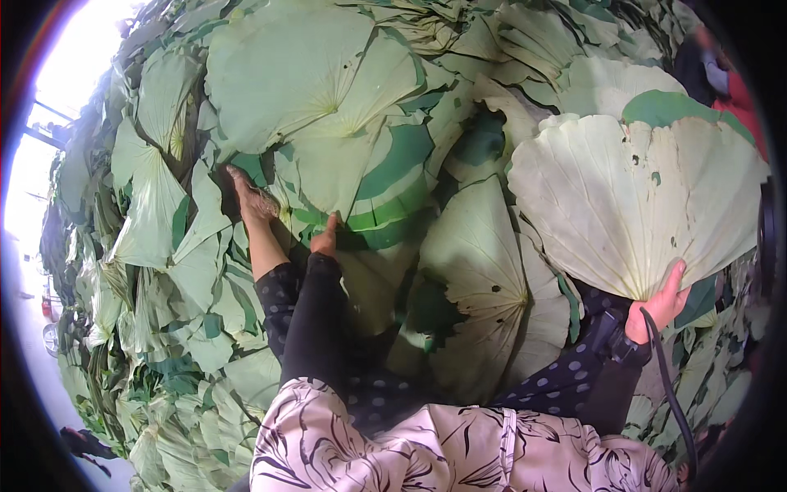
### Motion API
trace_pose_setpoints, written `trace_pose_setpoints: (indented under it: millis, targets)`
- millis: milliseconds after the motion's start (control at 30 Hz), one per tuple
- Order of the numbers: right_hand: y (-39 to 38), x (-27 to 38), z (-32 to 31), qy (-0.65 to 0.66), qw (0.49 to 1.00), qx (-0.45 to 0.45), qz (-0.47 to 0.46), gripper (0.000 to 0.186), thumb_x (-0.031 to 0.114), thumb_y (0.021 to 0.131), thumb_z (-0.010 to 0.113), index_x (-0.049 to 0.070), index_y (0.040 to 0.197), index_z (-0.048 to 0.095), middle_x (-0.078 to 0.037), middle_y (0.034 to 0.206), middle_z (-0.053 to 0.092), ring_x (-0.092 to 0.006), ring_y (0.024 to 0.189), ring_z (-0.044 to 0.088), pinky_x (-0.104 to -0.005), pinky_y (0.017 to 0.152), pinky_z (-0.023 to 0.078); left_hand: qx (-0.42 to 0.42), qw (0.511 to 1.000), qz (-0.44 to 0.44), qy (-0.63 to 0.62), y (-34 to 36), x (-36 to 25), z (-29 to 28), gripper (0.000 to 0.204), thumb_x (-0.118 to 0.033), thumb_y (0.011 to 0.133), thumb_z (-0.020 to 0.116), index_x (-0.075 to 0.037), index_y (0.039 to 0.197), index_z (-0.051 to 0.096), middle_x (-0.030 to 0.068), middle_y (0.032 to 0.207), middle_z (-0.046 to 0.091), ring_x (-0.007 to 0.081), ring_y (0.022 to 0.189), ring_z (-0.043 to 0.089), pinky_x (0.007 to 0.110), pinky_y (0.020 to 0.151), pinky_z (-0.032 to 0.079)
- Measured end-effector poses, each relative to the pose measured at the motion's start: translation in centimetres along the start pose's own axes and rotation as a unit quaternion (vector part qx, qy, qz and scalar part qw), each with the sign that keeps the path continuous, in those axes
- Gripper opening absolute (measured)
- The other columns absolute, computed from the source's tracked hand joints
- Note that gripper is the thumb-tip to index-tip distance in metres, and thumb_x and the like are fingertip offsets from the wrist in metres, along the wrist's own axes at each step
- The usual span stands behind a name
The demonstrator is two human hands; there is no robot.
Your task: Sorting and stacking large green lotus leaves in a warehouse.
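Observation:
My right hand [658, 303] grips a fan-shaped, folded lotus leaf [635, 193] at its narrow lower point, thumb on top. The leaf is pale, with a few small holes, and stands spread out on the right. On the left, my left hand [325, 238] pinches the near edge of a layered stack of lotus leaves [328, 176]; its thumb shows on top, while the other fingers are hidden. Darker green bands run along that stack's lower edge. Between my hands lies another folded leaf [479, 287] with torn, dark holes.
Heaps of lotus leaves [156, 205] surround me on all sides. My bare foot [250, 195] rests among them beside my left hand. A dark cord [672, 394] hangs by my right wrist. Someone in red [738, 98] is partly visible at the far right.

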State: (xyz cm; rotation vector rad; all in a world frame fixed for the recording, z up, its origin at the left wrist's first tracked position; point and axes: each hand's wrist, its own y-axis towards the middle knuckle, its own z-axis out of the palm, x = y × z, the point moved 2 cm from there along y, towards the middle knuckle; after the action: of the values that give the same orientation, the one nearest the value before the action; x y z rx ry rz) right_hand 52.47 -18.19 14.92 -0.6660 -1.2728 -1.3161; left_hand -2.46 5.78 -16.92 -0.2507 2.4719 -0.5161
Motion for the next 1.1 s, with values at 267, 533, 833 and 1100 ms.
trace_pose_setpoints:
  millis: [267, 533, 833, 1100]
  targets:
    - [0.2, -0.3, -1.0, -0.009, 1.0, 0.019, 0.016, 0.053, 0.019, 0.086, 0.056, 0.0, 0.131, 0.034, -0.011, 0.13, 0.041, -0.0208, 0.113, 0.045, -0.033, 0.095, 0.037, 0.059, 0.807, 0.056, -0.584, -2.5, -5.5, 0.8, 0.042, -0.026, 0.077, 0.068, -0.005, 0.109, 0.052, 0.0115, 0.094, 0.059, 0.0275, 0.082, 0.058, 0.043, 0.073, 0.049]
    - [0.6, -0.7, -1.2, 0.04, 0.997, 0.023, 0.061, 0.054, 0.019, 0.083, 0.06, -0.003, 0.128, 0.037, -0.013, 0.127, 0.044, -0.0224, 0.109, 0.048, -0.0341, 0.092, 0.039, -0.026, 0.848, 0.023, -0.529, -5.8, -3.8, 1.5, 0.038, -0.034, 0.086, 0.055, -0.001, 0.105, 0.055, 0.0091, 0.096, 0.061, 0.0181, 0.083, 0.059, 0.03, 0.071, 0.047]
    - [0.5, -0.5, -2.3, 0.021, 0.997, 0.0, 0.072, 0.043, 0.02, 0.085, 0.058, -0.005, 0.117, 0.044, -0.014, 0.115, 0.051, -0.0217, 0.099, 0.053, -0.0332, 0.085, 0.044, -0.266, 0.846, 0.257, -0.383, -23.4, -21.2, -5.7, 0.021, -0.007, 0.083, 0.056, -0.002, 0.103, 0.057, 0.0065, 0.092, 0.061, 0.0167, 0.075, 0.057, 0.027, 0.068, 0.044]
    - [0.3, -1.6, -1.1, 0.059, 0.996, 0.036, 0.049, 0.041, 0.018, 0.086, 0.056, -0.005, 0.118, 0.044, -0.014, 0.114, 0.052, -0.0212, 0.097, 0.054, -0.0324, 0.083, 0.044, -0.196, 0.861, 0.391, 0.261, -19.9, -16.8, 5.5, 0.054, 0.001, 0.064, 0.059, -0.02, 0.114, 0.056, -0.0013, 0.119, 0.051, 0.0234, 0.1, 0.049, 0.042, 0.09, 0.035]
